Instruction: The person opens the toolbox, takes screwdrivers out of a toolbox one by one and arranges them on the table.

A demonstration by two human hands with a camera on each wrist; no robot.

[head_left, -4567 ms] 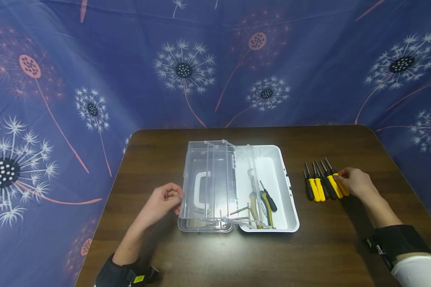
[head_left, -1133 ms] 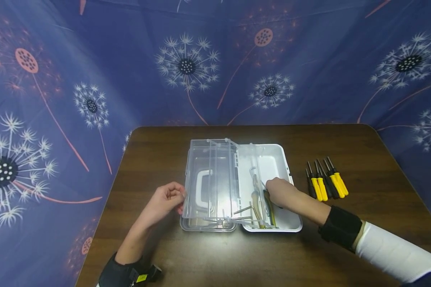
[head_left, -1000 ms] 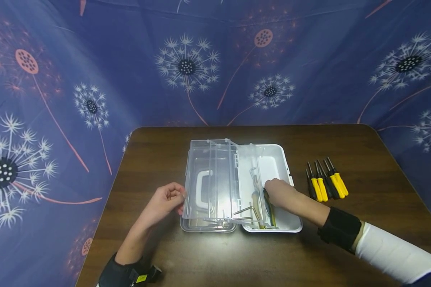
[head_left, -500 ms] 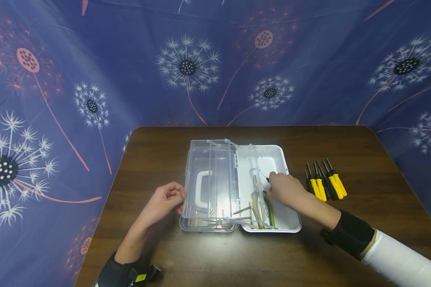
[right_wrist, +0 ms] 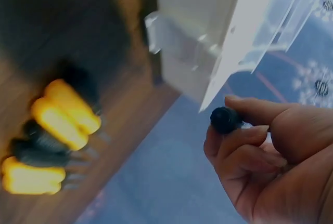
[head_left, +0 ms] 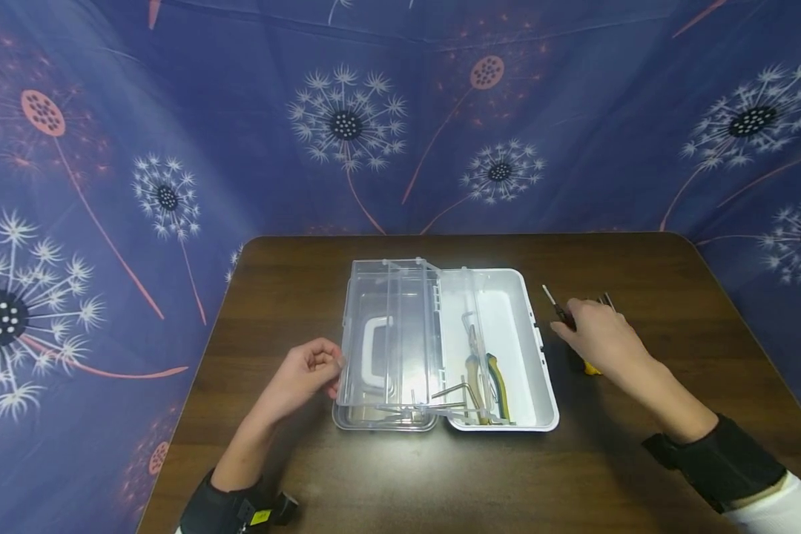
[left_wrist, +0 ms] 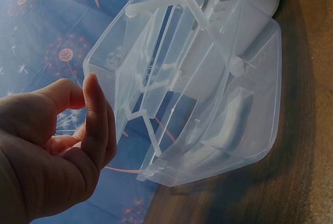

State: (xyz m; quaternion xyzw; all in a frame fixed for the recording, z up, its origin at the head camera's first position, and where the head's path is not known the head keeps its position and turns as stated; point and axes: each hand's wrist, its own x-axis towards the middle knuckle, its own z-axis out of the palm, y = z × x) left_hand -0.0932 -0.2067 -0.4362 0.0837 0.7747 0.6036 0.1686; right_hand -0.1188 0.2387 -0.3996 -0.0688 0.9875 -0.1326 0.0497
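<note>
My right hand (head_left: 607, 341) pinches a small screwdriver (head_left: 561, 311) with a black handle, raised over the table to the right of an open toolbox (head_left: 546, 400). Its handle end (right_wrist: 225, 120) shows between thumb and fingers in the right wrist view. Partly hidden under that hand is a row of yellow and black screwdrivers (right_wrist: 60, 115). At the toolbox's left side, my left hand (head_left: 310, 371) holds the edge of a clear fold-out tray (head_left: 403, 334), fingers curled. Pliers (head_left: 497, 382) with yellow-and-dark handles lie in the white base.
Bent metal hex keys (head_left: 467, 391) lie at the near end of the clear trays. The clear lid (head_left: 383, 424) with a white handle (head_left: 367, 356) is folded out to the left. A blue dandelion-print cloth (head_left: 400, 111) hangs behind the brown table (head_left: 400, 482).
My right hand went from the screwdriver row into the toolbox, took the black screwdriver out and carried it right, back over the row. My left hand stays at the tray edge.
</note>
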